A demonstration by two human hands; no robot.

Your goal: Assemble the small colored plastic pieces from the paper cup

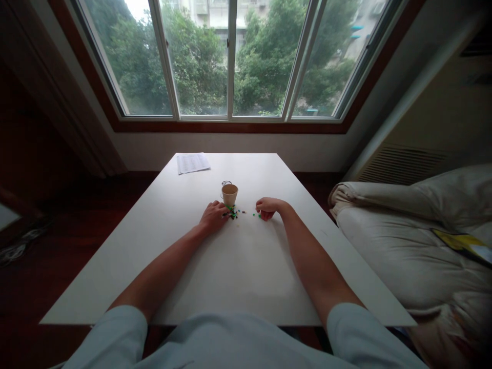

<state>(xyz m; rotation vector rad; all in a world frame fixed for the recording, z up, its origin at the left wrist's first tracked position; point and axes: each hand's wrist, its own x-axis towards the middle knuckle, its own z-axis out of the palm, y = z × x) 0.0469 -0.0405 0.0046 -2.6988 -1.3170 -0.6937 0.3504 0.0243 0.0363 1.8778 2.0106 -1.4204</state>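
On the white table, a small pile of tiny coloured pieces [232, 212], mostly green and dark, lies in front of a tan paper cup [229, 195]. My left hand [214, 216] rests at the pile's left side, palm down, its fingers reaching to the pieces. To the right, my right hand [267, 207] is curled with fingers bent inward, low over the table. Whatever those fingers hold is hidden. A few loose green pieces [254, 214] lie just left of the right hand. The cup stands upright; its inside bottom cannot be seen.
Printed paper sheets [192, 163] lie at the far left corner of the white table [246, 277]. A thin dark loop [226, 182] sits behind the cup. A beige padded sofa [415, 241] stands to the right, and a window [230, 61] is beyond the table.
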